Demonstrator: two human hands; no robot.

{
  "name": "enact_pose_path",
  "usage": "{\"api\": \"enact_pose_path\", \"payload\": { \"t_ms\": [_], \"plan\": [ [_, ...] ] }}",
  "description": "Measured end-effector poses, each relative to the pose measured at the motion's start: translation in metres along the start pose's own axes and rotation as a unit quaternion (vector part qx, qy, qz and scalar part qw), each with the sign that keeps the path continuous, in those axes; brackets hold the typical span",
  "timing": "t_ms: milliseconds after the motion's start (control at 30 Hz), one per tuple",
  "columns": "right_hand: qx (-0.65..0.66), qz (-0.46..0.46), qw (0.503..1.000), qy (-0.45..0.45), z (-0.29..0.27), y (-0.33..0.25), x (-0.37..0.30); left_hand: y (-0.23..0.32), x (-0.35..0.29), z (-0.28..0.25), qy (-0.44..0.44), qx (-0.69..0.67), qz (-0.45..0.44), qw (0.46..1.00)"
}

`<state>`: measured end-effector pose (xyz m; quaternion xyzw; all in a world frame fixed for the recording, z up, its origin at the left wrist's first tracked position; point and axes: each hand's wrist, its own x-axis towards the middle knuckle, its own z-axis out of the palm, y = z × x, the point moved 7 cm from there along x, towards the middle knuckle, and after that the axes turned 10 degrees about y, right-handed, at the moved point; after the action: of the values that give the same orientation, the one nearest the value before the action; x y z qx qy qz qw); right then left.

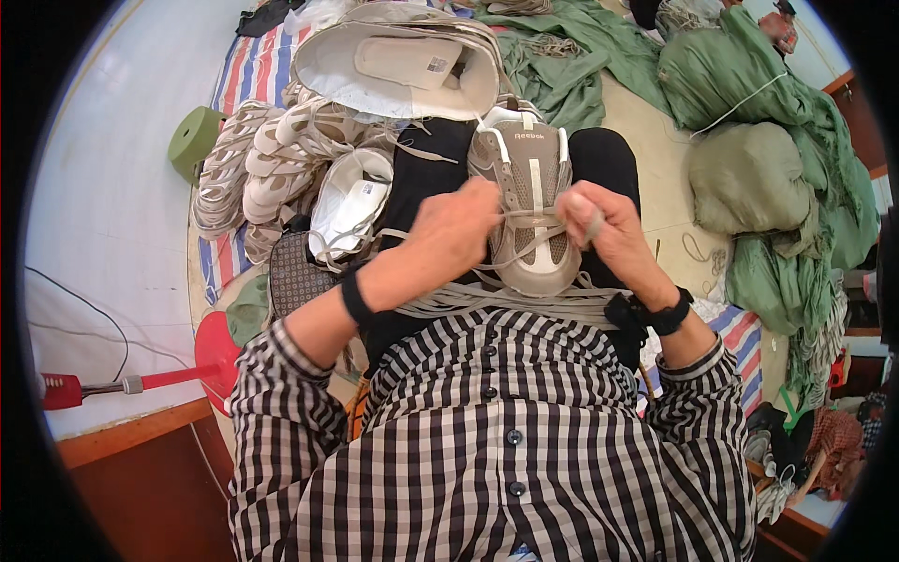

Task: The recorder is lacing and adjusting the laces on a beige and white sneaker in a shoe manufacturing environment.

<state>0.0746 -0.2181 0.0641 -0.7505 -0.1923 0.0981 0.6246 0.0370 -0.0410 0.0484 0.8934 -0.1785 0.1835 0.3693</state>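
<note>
A taupe-and-white sneaker (pixel 552 173) lies on my lap, its rounded toe toward me and its tongue pointing away. A pale grey shoelace (pixel 529 221) crosses over its front part. My left hand (pixel 459 223) is closed beside the shoe's left edge, gripping the lace, though its fingertips are partly hidden. On the other side my right hand (pixel 613 229) is closed on the lace too, and a pale band shows at its fingers. A thick bundle of grey shoelaces (pixel 468 302) runs across my lap below the toe.
Stacked shoe uppers (pixel 267 159) lie on a striped sheet at left, near a single upper (pixel 361 201). A large white-lined container (pixel 328 70) stands ahead with an insole-like piece. Green cloth bundles (pixel 749 178) fill the right; a red round object (pixel 217 361) sits left.
</note>
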Motion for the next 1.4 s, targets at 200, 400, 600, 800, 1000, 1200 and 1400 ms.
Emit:
{"api": "enact_pose_path", "payload": {
  "t_ms": [200,400,600,800,1000,1200,1400],
  "plan": [
    [0.233,-0.016,0.972,-0.003,-0.046,-0.027,-0.038,-0.080,-0.077,-0.117,0.041,0.321,-0.062,0.944],
    [0.425,-0.052,0.890,0.157,-0.173,-0.057,-0.063,-0.211,-0.204,-0.266,0.154,0.464,-0.236,0.840],
    [0.308,-0.014,0.810,0.499,-0.336,-0.011,-0.078,-0.275,-0.335,-0.388,0.158,0.606,-0.336,0.704],
    [-0.173,0.235,0.803,0.519,-0.436,0.146,-0.150,-0.317,-0.305,-0.335,0.083,0.546,-0.435,0.711],
    [-0.194,0.065,0.934,0.295,-0.234,0.074,-0.067,-0.197,-0.133,-0.198,0.110,0.159,-0.286,0.938],
    [-0.329,-0.183,0.923,0.084,-0.047,-0.015,-0.023,0.004,-0.032,-0.060,-0.003,0.053,-0.026,0.998],
    [-0.461,-0.196,0.865,0.015,-0.023,0.001,-0.011,0.000,-0.021,-0.002,-0.072,0.108,0.029,0.991]
  ]
}}
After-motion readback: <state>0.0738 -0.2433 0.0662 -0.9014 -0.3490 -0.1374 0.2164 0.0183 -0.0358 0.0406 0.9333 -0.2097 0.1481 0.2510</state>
